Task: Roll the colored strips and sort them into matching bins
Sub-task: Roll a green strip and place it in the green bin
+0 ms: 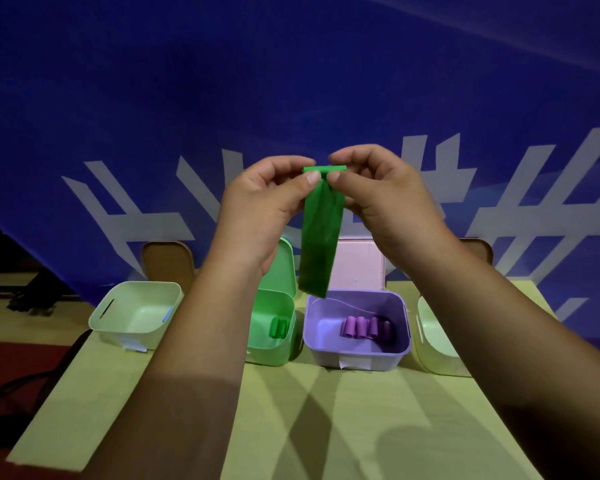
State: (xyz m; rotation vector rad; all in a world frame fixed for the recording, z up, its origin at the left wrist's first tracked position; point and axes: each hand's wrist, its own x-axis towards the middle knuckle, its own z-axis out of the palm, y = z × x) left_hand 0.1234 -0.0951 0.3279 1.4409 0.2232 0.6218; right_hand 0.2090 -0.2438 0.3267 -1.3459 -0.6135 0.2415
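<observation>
**Green roll barely started — plenty of slack to lose**

Both hands up at chest height, well above table (326,427). Left hand (257,206) and right hand (381,195) each pinched shut, thumb vs. fingertips, on top edge of green strip (321,233); only a thin roll formed at top, rest hanging loose w/ tail dangling over gap between green bin (274,344) and purple bin (361,355).

Risks, judged from here:
- Uneven twirl btwn the two pinches — roll prob. goes cone-shaped, telescopes.
- Loosened pinch: springs open, or drops into purple bin, right under tail.
- Release into green bin w/o a firm squeeze — may unroll beside green rolls (279,328) already there.

Purple rolls (366,328) in purple bin; pale bin (136,313) far left looks empty.
</observation>
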